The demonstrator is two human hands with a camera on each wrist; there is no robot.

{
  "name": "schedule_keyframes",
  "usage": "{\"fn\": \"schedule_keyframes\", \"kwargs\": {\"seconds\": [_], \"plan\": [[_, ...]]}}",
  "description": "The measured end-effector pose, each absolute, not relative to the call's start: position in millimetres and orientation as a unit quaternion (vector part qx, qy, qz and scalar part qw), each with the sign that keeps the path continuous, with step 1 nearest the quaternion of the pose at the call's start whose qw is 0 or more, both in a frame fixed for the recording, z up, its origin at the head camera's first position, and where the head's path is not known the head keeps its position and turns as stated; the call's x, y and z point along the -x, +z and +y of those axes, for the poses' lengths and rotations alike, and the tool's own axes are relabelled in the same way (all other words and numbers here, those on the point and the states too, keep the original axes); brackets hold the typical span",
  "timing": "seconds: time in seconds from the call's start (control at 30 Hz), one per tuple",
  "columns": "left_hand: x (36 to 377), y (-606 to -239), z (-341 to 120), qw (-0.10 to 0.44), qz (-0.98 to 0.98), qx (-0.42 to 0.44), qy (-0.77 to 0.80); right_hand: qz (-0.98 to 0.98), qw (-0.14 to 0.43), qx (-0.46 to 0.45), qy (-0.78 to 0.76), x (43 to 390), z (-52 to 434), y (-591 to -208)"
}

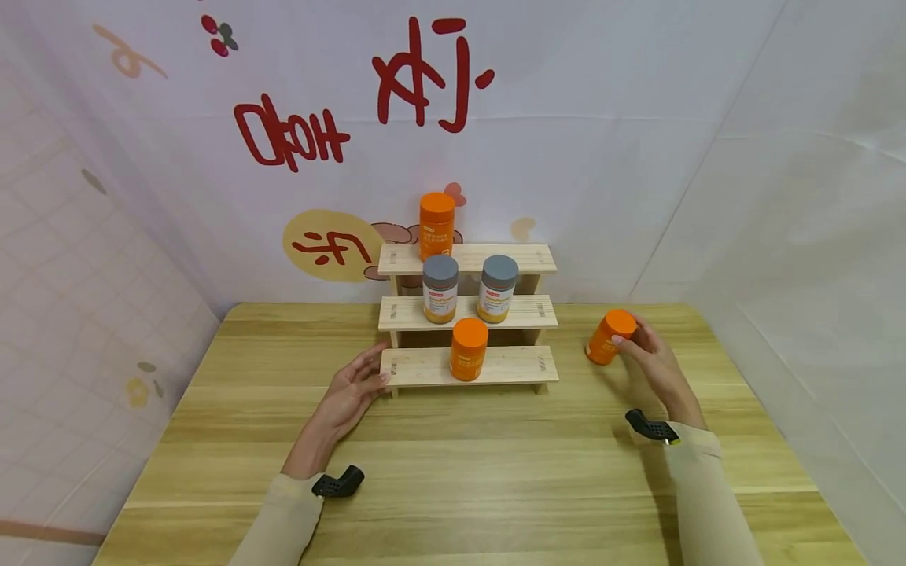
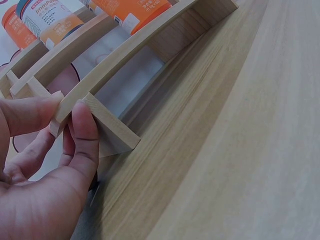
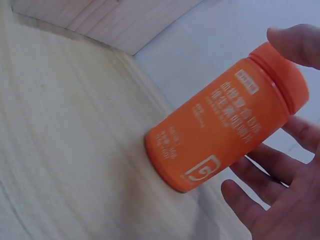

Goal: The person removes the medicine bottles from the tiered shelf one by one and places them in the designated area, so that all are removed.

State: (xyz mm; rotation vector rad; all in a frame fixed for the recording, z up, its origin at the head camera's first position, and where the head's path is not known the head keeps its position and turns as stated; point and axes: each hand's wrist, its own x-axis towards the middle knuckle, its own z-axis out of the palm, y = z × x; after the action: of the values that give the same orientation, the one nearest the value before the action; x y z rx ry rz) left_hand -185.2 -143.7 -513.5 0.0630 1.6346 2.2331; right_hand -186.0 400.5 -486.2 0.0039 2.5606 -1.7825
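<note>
A three-step wooden rack (image 1: 425, 367) stands at the back of the table. My left hand (image 1: 361, 381) is at the left end of its bottom shelf (image 2: 115, 70); the thumb (image 2: 82, 125) and a finger pinch the plank's corner. My right hand (image 1: 640, 346) grips an orange bottle (image 1: 607, 336) to the right of the rack. That bottle (image 3: 225, 130) is tilted, its bottom edge on the table, with the thumb (image 3: 295, 42) on its cap and the fingers behind it. Another orange bottle (image 1: 469, 349) stands on the bottom shelf.
Two grey-lidded white bottles (image 1: 440, 288) (image 1: 498, 288) stand on the middle shelf and an orange bottle (image 1: 436, 226) on the top one. The wooden table (image 1: 460, 456) is walled by white printed sheets at the back and both sides.
</note>
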Motion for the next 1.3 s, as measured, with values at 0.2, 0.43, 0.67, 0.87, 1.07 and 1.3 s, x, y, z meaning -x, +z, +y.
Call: {"fn": "schedule_keyframes", "kwargs": {"seconds": [0.2, 0.43, 0.67, 0.87, 1.07, 1.3], "plan": [[185, -514, -145, 0.187, 0.580, -0.027, 0.793, 0.830, -0.020, 0.004, -0.557, 183, 397, -470], [184, -514, -146, 0.185, 0.579, -0.026, 0.794, 0.838, -0.066, 0.035, -0.541, 182, 389, -450], [185, -514, -146, 0.185, 0.577, -0.032, 0.795, 0.850, -0.072, 0.031, -0.521, 183, 380, -428], [185, -514, -144, 0.187, 0.571, -0.028, 0.799, 0.848, -0.074, 0.035, -0.524, 183, 371, -412], [184, -514, -145, 0.186, 0.569, -0.024, 0.801, 0.850, -0.079, 0.054, -0.517, 187, 360, -402], [184, -515, -146, 0.184, 0.572, -0.027, 0.799, 0.854, -0.076, 0.071, -0.510, 192, 348, -391]]}}
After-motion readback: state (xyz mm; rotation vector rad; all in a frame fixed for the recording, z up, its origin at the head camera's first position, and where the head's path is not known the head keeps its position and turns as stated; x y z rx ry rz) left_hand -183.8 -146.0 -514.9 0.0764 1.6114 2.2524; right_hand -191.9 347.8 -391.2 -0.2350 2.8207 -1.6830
